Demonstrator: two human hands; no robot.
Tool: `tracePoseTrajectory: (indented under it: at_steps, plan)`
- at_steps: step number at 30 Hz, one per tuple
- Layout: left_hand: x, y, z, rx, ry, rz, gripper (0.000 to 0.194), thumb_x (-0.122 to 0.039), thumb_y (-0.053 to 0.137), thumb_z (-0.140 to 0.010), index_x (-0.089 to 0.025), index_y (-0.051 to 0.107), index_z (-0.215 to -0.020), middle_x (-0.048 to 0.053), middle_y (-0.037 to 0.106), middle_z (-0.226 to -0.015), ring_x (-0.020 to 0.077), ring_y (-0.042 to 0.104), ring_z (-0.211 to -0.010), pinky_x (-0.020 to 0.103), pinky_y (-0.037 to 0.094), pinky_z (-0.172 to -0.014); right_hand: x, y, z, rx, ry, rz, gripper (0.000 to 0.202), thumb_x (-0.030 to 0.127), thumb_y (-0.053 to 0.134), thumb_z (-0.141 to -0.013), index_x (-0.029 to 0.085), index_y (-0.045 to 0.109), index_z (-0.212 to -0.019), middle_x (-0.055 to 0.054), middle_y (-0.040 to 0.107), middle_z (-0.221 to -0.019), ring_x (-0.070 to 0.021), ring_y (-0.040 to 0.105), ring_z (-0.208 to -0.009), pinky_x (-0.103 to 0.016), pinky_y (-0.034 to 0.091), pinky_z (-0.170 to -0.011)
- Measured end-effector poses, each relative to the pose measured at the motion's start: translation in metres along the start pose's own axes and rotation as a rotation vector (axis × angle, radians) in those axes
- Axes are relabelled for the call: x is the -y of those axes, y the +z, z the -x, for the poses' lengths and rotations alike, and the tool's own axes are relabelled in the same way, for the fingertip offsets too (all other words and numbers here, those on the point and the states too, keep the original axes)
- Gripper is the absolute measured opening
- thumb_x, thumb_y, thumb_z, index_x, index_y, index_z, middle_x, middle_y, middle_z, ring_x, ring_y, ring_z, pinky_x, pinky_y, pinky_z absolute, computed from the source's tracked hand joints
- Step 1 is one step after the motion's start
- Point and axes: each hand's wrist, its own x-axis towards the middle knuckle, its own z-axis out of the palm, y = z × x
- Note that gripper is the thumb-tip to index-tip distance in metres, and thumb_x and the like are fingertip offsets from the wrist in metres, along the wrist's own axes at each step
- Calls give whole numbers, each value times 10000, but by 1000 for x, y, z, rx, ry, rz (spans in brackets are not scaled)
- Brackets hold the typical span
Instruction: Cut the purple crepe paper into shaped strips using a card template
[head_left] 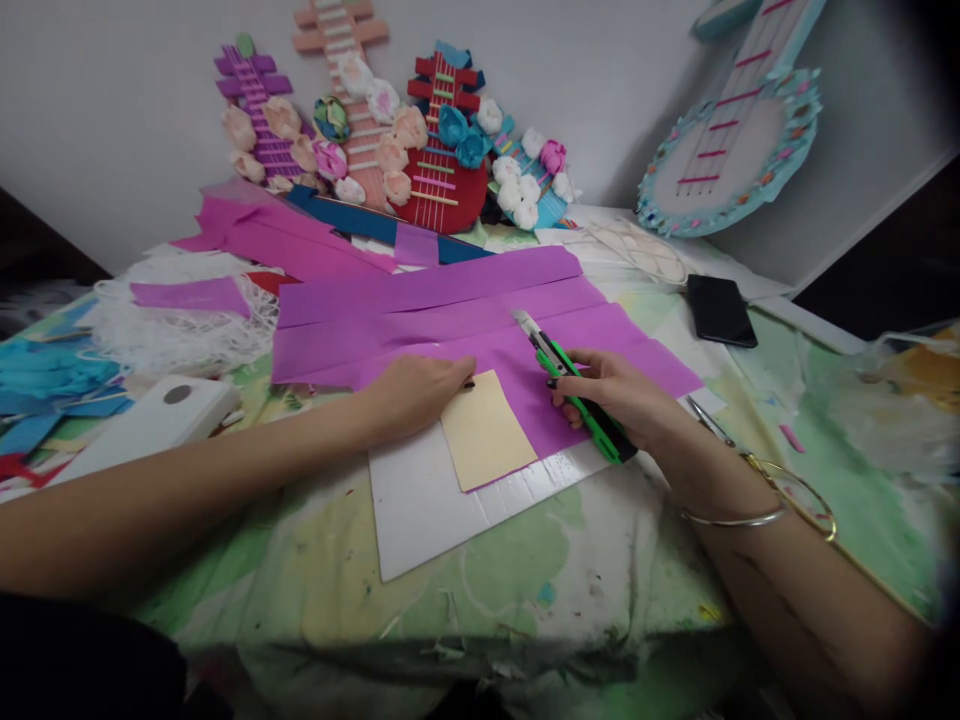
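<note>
In my right hand [604, 390] is a green and black utility knife [589, 405], gripped with its blade pointing up and left, above the purple paper. My left hand [416, 395] rests on the purple paper [450, 320], its fingers drawn together at the upper left edge of a cream paper piece [491, 435]. Whether those fingers pinch anything is hard to make out. The cream piece lies partly over the purple paper and partly over a white board [420, 520]. Creases or cuts run lengthwise across the purple paper.
Several decorated instrument models [442, 170] lean on the back wall, with a light blue one [727, 150] at right. A black phone [721, 310] lies at right. White shredded strands [180, 330], a white box [161, 420] and blue scraps [56, 370] crowd the left. Tweezers [709, 420] lie beside my right wrist.
</note>
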Motion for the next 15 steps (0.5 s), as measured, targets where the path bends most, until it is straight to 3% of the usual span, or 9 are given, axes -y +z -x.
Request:
tracePoseTrajectory:
  at_steps: [10, 15]
  plan:
    - [1, 4, -1, -27, -4, -14, 232, -309, 373, -996, -156, 538, -937, 66, 646, -735, 207, 586, -603, 293, 324, -539, -7, 1, -2, -50, -63, 236, 415, 170, 712, -663, 190, 565, -1051, 39, 561, -535, -121, 540, -438, -228, 432, -406]
    - [0, 3, -3, -20, -23, -5, 238, -321, 383, -992, -154, 548, -952, 71, 650, -755, 207, 600, -629, 284, 329, -537, -9, 6, -3, -92, -56, 319, 386, 202, 704, -665, 187, 577, -1029, 24, 556, -560, -135, 544, -435, -225, 402, -336]
